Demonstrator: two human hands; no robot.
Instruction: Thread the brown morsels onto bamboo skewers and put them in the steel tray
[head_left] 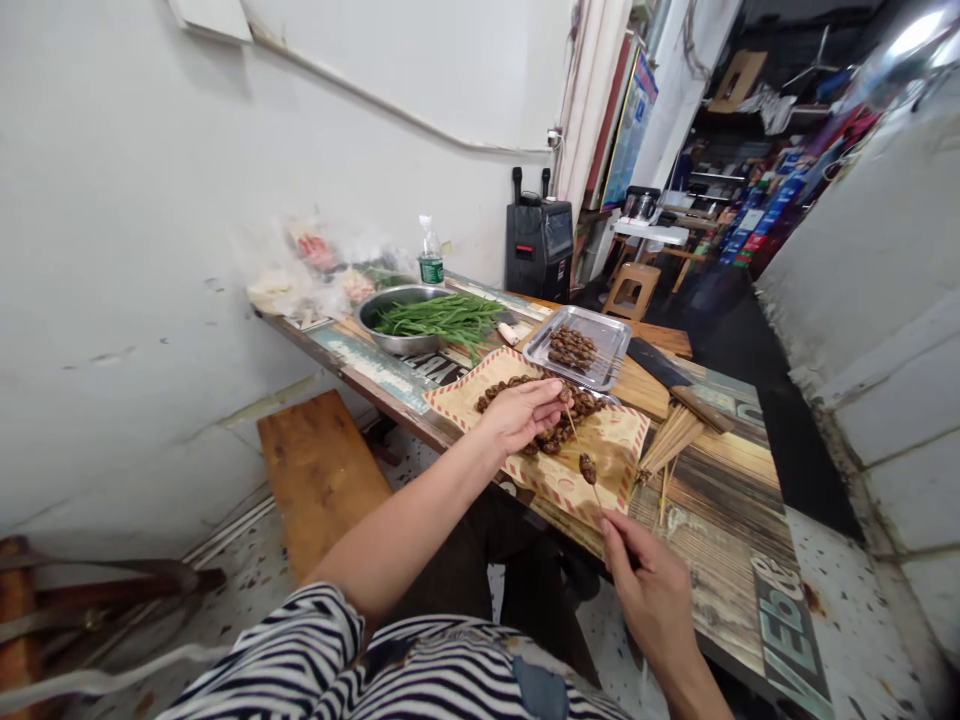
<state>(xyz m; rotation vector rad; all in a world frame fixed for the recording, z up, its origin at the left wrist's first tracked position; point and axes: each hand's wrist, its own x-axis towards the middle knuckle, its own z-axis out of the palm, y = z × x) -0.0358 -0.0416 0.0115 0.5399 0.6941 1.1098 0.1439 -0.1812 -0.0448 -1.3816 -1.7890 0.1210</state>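
Observation:
My right hand (pixel 649 580) grips the lower end of a thin wooden skewer (pixel 598 496). One brown, ridged silkworm pupa (pixel 587 468) is threaded partway along it. The skewer's upper end reaches to the fingertips of my left hand (pixel 525 412), which pinch another brown pupa (pixel 565 396); whether the tip has pierced it I cannot tell. Under my left hand, a heap of loose pupae (pixel 555 436) lies on a patterned paper sheet (pixel 611 450) with a striped border. Beyond, a metal tray (pixel 616 345) bears several filled skewers (pixel 572 348).
Bare skewers (pixel 671 440) lie in a bundle to the right, beside a cleaver (pixel 679 385) on a wooden board (pixel 637 385). A steel bowl (pixel 405 343) of green vegetables (pixel 435 318), a plastic bottle (pixel 430 255) and plastic bags (pixel 300 285) stand back left. A black speaker (pixel 538 250) stands behind the table.

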